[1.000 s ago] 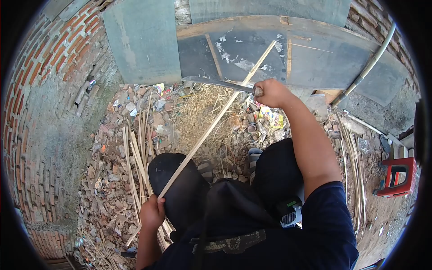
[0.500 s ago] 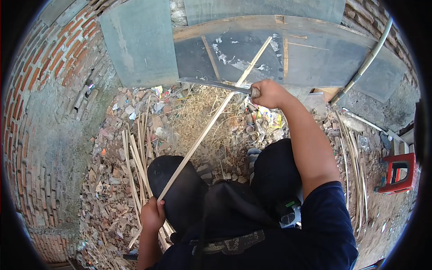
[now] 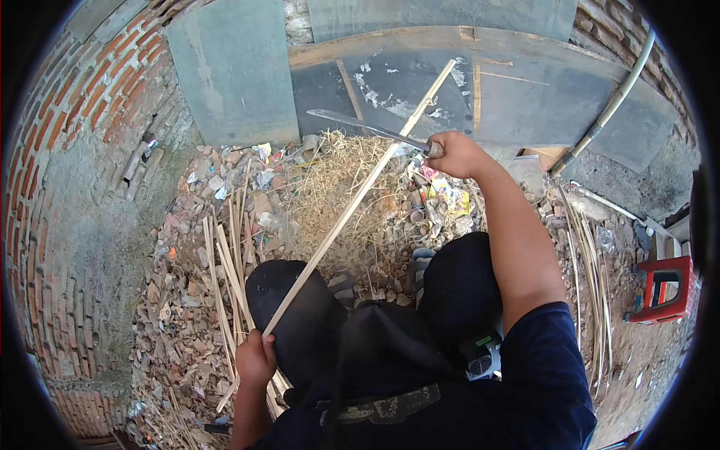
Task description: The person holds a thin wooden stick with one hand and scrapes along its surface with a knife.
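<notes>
Strip of pale wood [image 3: 345, 217] slants up and rightward from the left hand [image 3: 256, 356], which grips it low down, across the left knee [image 3: 268, 283] toward the panels [image 3: 540, 105] ahead; the knife [image 3: 375, 130] crosses its upper half, contact unclear. The right hand [image 3: 456, 155], wrapped round the knife's handle, sits just beside the strip. Below, shavings [image 3: 322, 202] lie on rubbly ground [image 3: 172, 277]; a brick wall [image 3: 75, 97] stands left, a red stool [image 3: 682, 289] right.

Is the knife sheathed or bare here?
Bare: the blade shows uncovered to its tip, beyond the right hand. Whether it touches the pale strip, I cannot tell.
</notes>
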The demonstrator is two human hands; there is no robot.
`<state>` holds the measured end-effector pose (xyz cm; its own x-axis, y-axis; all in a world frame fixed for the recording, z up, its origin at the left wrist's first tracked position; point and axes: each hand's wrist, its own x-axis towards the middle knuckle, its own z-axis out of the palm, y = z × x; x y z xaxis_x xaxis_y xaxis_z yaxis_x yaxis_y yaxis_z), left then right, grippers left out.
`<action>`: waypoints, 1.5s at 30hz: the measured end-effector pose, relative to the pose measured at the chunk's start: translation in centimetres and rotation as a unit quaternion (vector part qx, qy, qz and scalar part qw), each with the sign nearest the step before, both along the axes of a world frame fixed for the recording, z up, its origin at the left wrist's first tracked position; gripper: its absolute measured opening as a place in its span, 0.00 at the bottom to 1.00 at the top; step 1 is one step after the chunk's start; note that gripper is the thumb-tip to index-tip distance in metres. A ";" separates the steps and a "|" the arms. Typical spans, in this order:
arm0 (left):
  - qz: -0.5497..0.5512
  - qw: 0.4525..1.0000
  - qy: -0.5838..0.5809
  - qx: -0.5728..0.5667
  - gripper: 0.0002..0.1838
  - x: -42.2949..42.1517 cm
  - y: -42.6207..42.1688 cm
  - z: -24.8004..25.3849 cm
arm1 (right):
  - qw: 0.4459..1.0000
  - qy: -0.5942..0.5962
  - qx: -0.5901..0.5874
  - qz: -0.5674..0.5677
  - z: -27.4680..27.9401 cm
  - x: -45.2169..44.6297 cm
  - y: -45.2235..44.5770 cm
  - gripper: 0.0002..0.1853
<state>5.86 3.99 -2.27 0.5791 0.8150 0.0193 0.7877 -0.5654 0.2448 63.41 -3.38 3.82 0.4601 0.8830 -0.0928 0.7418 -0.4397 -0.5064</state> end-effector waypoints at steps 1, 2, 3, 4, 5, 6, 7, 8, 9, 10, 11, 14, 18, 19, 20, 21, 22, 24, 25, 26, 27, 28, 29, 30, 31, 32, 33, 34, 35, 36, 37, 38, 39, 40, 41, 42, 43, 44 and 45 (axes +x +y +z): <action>-0.002 1.000 -0.007 0.001 0.19 -0.2 0.0 -0.1 | 0.999 0.005 0.007 -0.049 -0.7 0.5 0.1 0.23; 0.002 1.000 -0.002 -0.002 0.19 -0.3 -0.1 0.0 | 0.995 0.009 0.014 -0.097 -2.1 1.7 0.1 0.23; 0.004 1.000 0.001 -0.005 0.19 -0.2 -0.2 0.4 | 0.989 0.013 0.021 -0.146 -3.4 2.7 0.0 0.23; 0.005 1.000 0.003 -0.005 0.19 0.0 -0.1 0.6 | 0.986 -0.006 0.034 -0.162 -4.6 3.5 -0.1 0.22; 0.002 1.000 0.007 -0.003 0.19 0.0 0.1 0.6 | 0.982 -0.024 0.047 -0.179 -5.8 4.1 -0.3 0.21; -0.001 1.000 0.013 -0.002 0.19 -0.2 0.1 0.6 | 0.978 -0.040 0.058 -0.197 -5.6 3.7 -0.5 0.20; -0.005 1.000 0.018 -0.002 0.19 -0.2 0.2 0.6 | 0.977 -0.047 0.073 -0.193 -5.4 3.4 -0.7 0.20; -0.006 1.000 0.012 0.002 0.19 -0.1 0.2 0.5 | 0.981 -0.019 0.070 -0.178 -5.0 3.5 -0.6 0.21; -0.009 1.000 0.006 0.004 0.19 0.0 0.0 0.5 | 0.984 0.010 0.066 -0.163 -4.3 3.4 -0.4 0.23; -0.012 1.000 0.002 0.006 0.19 0.0 -0.1 0.4 | 0.986 0.040 0.060 -0.149 -3.9 3.1 -0.5 0.25; -0.013 1.000 -0.003 0.000 0.19 0.0 -0.2 0.3 | 0.988 0.044 0.060 -0.135 -3.5 2.7 -0.6 0.25; -0.013 1.000 -0.019 -0.008 0.19 0.1 -0.1 0.2 | 0.990 0.041 0.060 -0.120 -2.8 2.3 -0.5 0.25; -0.013 1.000 -0.005 -0.012 0.19 0.0 0.0 0.8 | 0.987 0.010 0.054 -0.154 -4.7 2.8 -0.2 0.24; -0.014 1.000 0.003 -0.012 0.20 0.0 0.1 0.9 | 0.986 0.005 0.056 -0.159 -5.2 2.9 -0.1 0.24; -0.014 1.000 0.004 -0.013 0.19 0.0 0.1 1.1 | 0.987 0.011 0.058 -0.149 -5.5 3.1 -0.1 0.24; -0.014 1.000 0.004 -0.013 0.19 0.0 0.0 1.2 | 0.988 0.015 0.059 -0.138 -4.7 2.6 0.0 0.23; -0.015 1.000 0.005 -0.015 0.19 0.0 0.0 1.2 | 0.990 0.021 0.059 -0.128 -3.9 2.0 0.1 0.23; -0.018 0.999 -0.017 -0.026 0.19 0.2 0.0 1.3 | 0.995 0.033 0.052 -0.082 -2.9 1.1 0.4 0.23; -0.019 0.999 -0.026 -0.032 0.19 0.3 0.0 1.3 | 0.996 0.040 0.048 -0.059 -2.6 0.6 0.5 0.23; -0.024 0.998 -0.034 -0.045 0.19 0.3 0.1 1.4 | 0.998 0.026 0.036 -0.037 -2.0 0.3 0.5 0.23; -0.028 0.997 -0.042 -0.057 0.20 0.2 0.4 1.5 | 0.999 0.011 0.026 -0.015 -1.4 -0.1 0.5 0.24; -0.031 0.996 -0.050 -0.069 0.20 0.1 0.6 1.6 | 1.000 -0.002 0.015 0.008 -1.2 -0.3 0.7 0.24; -0.029 0.996 -0.044 -0.068 0.20 0.2 0.8 1.7 | 0.999 0.016 0.023 -0.016 -1.7 0.0 0.8 0.24; -0.026 0.997 -0.039 -0.068 0.20 0.2 0.8 1.8 | 0.998 0.034 0.031 -0.039 -2.6 0.8 0.7 0.24; -0.024 0.997 -0.034 -0.069 0.20 0.1 0.7 1.8 | 0.996 0.052 0.038 -0.062 -3.2 1.2 0.6 0.24; -0.022 0.997 -0.030 -0.069 0.20 0.0 0.6 1.9 | 0.994 0.053 0.033 -0.084 -3.8 1.7 0.6 0.24; -0.022 0.997 -0.028 -0.068 0.20 0.1 0.7 2.1 | 0.992 0.053 0.030 -0.109 -3.6 1.7 0.5 0.24; -0.022 0.997 -0.025 -0.067 0.20 0.2 0.8 2.2 | 0.989 0.054 0.027 -0.134 -3.4 1.8 0.4 0.25; -0.025 0.997 -0.033 -0.070 0.20 0.3 0.9 2.2 | 0.991 0.042 0.035 -0.126 -3.5 1.8 0.2 0.24; -0.028 0.996 -0.041 -0.074 0.20 0.3 0.9 2.2 | 0.994 0.036 0.041 -0.098 -3.0 1.6 0.3 0.24; -0.031 0.995 -0.047 -0.079 0.21 0.3 0.9 2.1 | 0.996 0.030 0.045 -0.071 -2.7 1.3 0.5 0.24; -0.030 0.994 -0.053 -0.088 0.21 0.3 0.8 2.0 | 0.998 0.026 0.049 -0.043 -2.4 0.8 0.6 0.24; -0.029 0.993 -0.059 -0.098 0.21 0.4 0.8 1.9 | 0.998 0.014 0.064 -0.001 -1.6 -0.1 0.5 0.18; -0.028 0.992 -0.065 -0.105 0.22 0.5 1.0 1.9 | 0.998 -0.013 0.064 0.012 -1.8 -0.3 0.6 0.18; -0.028 0.993 -0.061 -0.098 0.22 0.5 1.1 1.7 | 0.997 -0.041 0.065 0.027 -1.9 -0.4 0.8 0.18; -0.026 0.994 -0.059 -0.090 0.22 0.5 1.2 1.5 | 0.994 -0.070 0.067 0.044 -2.0 -0.5 1.0 0.18; -0.024 0.995 -0.056 -0.082 0.22 0.3 1.0 1.4 | 0.997 -0.053 0.064 0.005 -2.7 0.0 1.3 0.18; -0.025 0.995 -0.049 -0.088 0.22 0.2 1.0 1.6 | 0.997 -0.038 0.064 -0.036 -3.9 0.9 1.7 0.18; -0.025 0.995 -0.043 -0.092 0.22 0.2 1.1 1.9 | 0.995 -0.023 0.066 -0.078 -3.8 1.3 1.8 0.18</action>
<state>6.03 5.07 -0.35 0.6220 0.7793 -0.0759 0.7310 -0.5433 0.4127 64.71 -1.54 -0.01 0.5930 0.8040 0.0431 0.6941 -0.4834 -0.5334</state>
